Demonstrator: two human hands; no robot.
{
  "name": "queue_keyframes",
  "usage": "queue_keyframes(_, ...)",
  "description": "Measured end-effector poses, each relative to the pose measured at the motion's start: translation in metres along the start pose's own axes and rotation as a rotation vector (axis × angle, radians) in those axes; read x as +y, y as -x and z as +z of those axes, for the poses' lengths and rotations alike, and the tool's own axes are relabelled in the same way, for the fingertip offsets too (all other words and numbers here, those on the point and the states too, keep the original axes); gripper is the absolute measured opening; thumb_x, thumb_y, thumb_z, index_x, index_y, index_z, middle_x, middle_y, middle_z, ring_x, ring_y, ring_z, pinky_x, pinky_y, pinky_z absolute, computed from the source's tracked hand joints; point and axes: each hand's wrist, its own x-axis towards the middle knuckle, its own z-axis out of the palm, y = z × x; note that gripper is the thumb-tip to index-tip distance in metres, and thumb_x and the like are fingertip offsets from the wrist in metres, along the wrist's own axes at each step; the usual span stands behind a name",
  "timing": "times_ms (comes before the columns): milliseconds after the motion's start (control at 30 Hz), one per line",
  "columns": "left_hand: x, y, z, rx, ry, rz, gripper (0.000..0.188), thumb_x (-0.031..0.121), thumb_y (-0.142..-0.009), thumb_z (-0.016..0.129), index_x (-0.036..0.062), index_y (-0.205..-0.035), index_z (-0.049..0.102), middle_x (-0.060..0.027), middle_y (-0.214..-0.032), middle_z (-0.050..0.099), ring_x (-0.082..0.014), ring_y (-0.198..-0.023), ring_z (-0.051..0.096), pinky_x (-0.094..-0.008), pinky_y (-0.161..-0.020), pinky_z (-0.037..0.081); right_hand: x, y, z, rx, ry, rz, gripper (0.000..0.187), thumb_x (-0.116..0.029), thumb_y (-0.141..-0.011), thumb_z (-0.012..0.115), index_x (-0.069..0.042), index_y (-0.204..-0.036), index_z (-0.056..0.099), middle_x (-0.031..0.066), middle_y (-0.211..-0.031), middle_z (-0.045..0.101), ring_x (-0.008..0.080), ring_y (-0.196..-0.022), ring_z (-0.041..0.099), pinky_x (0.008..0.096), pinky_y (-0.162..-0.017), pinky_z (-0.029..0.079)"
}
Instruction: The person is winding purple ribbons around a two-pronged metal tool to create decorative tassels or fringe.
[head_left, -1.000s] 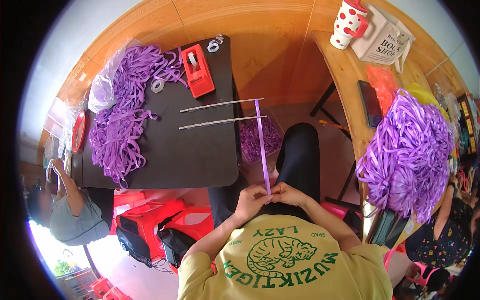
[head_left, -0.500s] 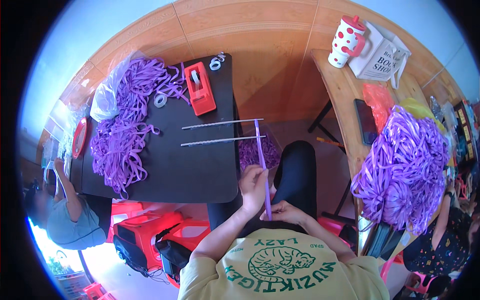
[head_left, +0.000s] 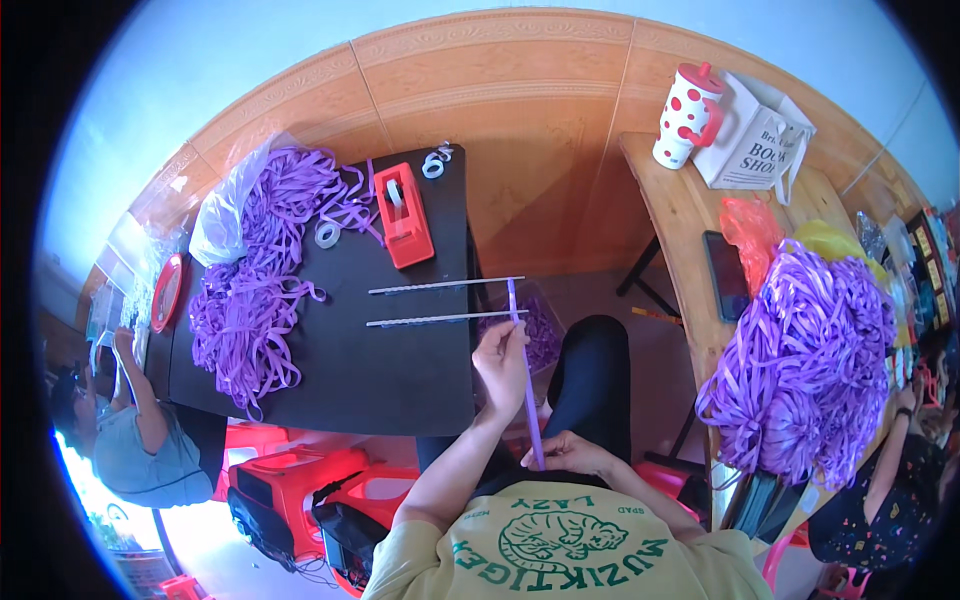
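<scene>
One ribbon [head_left: 532, 415], two rods [head_left: 445, 285]
Left hand [head_left: 503, 365] pinches ribbon up top, right hand [head_left: 570, 453] its bottom; one shirt [head_left: 570, 540] below ribbon, green lettering.

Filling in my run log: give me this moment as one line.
left hand: fingertips at purple strip; right hand: holding strip nearer body; two rods: overhanging black table

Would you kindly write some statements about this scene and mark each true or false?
1. The left hand is nearer the metal rods than the right hand is. True.
2. The purple strip hangs in loose loops. False: the purple strip is almost straight.
3. The spotted cup stands beside a pale bag. True.
4. The red tape dispenser is on the wooden table. False: the red tape dispenser is on the dark table.
</scene>
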Motion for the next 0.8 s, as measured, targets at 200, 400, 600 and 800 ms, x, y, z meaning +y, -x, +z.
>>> queue_keyframes(200, 0.009, 0.001, 0.004, -0.018, 0.271, -0.16, 0.019, 0.002, -0.09, 0.055, -0.0048, -0.108, 0.055, -0.0122, -0.086, 0.066, -0.0129, -0.066, 0.061, -0.0221, -0.062, 0.048, -0.001, 0.001, 0.0, -0.006, -0.001, -0.004, 0.023, -0.015, -0.085, 0.068, -0.002, -0.104, 0.068, 0.0057, -0.094, 0.069, 0.0112, -0.086, 0.062, 0.0253, -0.082, 0.048)
queue_keyframes(400, 0.007, -0.002, -0.002, -0.104, 0.352, -0.359, 0.019, 0.008, -0.092, 0.053, -0.0032, -0.106, 0.059, -0.0124, -0.083, 0.067, -0.016, -0.066, 0.062, -0.0253, -0.06, 0.048, -0.004, 0.0, 0.0, 0.004, 0.036, 0.01, 0.024, -0.015, -0.085, 0.067, -0.002, -0.105, 0.068, 0.0057, -0.094, 0.069, 0.0111, -0.087, 0.062, 0.0253, -0.082, 0.048)
queue_keyframes(600, 0.026, 0.005, 0.0, -0.116, 0.475, -0.54, 0.02, 0.013, -0.093, 0.053, -0.0014, -0.105, 0.061, -0.0122, -0.083, 0.067, -0.017, -0.064, 0.062, -0.0252, -0.058, 0.047, -0.007, -0.002, 0.002, 0.001, 0.007, 0.015, 0.024, -0.014, -0.085, 0.067, -0.002, -0.106, 0.067, 0.0054, -0.094, 0.069, 0.0112, -0.088, 0.062, 0.0254, -0.083, 0.048)
queue_keyframes(800, 0.043, 0.004, -0.003, -0.149, 0.447, -0.549, 0.019, 0.011, -0.093, 0.054, -0.002, -0.105, 0.06, -0.0117, -0.081, 0.066, -0.0148, -0.057, 0.059, -0.0228, -0.052, 0.044, -0.003, -0.008, 0.0, 0.0, 0.076, -0.007, 0.023, -0.012, -0.085, 0.066, 0.0, -0.105, 0.067, 0.0066, -0.096, 0.068, 0.0123, -0.089, 0.062, 0.0261, -0.084, 0.048)
